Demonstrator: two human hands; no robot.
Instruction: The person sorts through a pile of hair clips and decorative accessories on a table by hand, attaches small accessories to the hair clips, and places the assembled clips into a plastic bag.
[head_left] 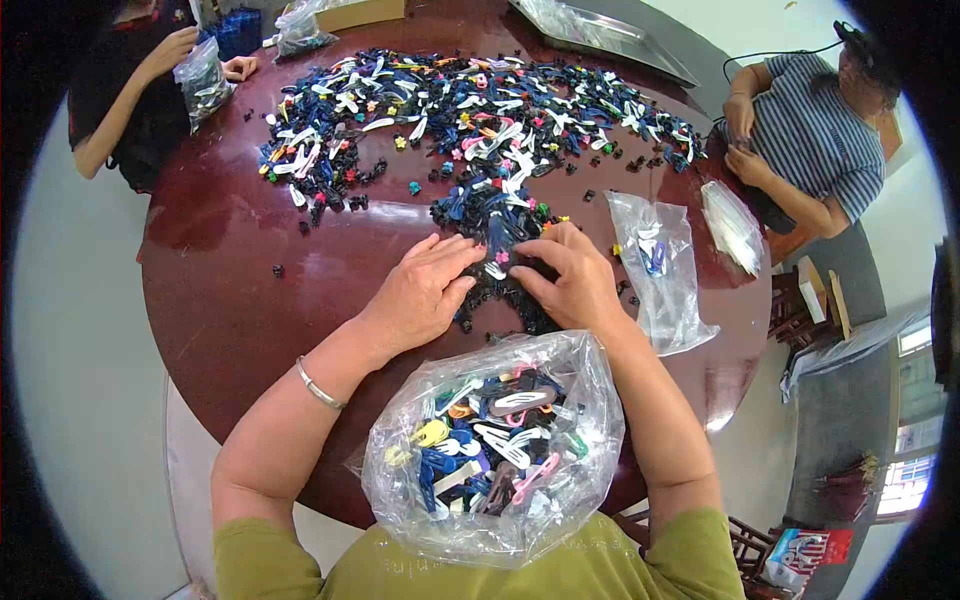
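Note:
Both hands are at the near end of a large pile of hair clips (500, 110) on a round dark red table (230, 290). My left hand (425, 290) touches the pile's left side, fingers bent together; whether they hold a clip is hidden. Across from it, my right hand (572, 275) has its thumb and forefinger at the small dark clips, and what lies between them is too small to name. Between the hands lie white, pink and black clips. Close to my body, an open clear plastic bag (590, 450) holds many coloured clips.
A flat clear bag (665, 290) with a few clips lies right of my right hand, beside a stack of clear bags (732, 228). A metal tray (610, 45) is at the back. One person (820, 130) sits right, another (125, 100) left with a filled bag (203, 80).

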